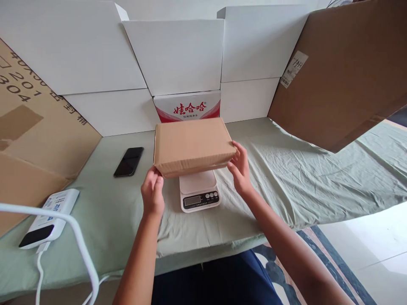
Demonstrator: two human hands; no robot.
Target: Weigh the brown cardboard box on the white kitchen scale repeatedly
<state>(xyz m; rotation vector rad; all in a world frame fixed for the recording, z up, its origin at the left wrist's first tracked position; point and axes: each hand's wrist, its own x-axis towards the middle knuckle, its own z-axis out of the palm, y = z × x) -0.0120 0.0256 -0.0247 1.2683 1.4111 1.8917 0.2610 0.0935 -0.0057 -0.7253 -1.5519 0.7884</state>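
A closed brown cardboard box (193, 144) is held between my two hands, above a white digital scale (201, 201). My left hand (152, 190) grips its near left corner, with the thumb in front and the fingers tucked behind. At the right end, my right hand (240, 169) is closed around the near corner. The box hides the rear of the scale's platform; the front, with a small display and several buttons, shows below it. Whether the underside touches the platform I cannot tell.
A black phone (129, 162) lies left of the box. Further left is a white power bank (51, 218) with a white cable (81, 241). White boxes (178, 55) line the back; large cardboard boxes (333, 72) flank the green cloth (273, 169).
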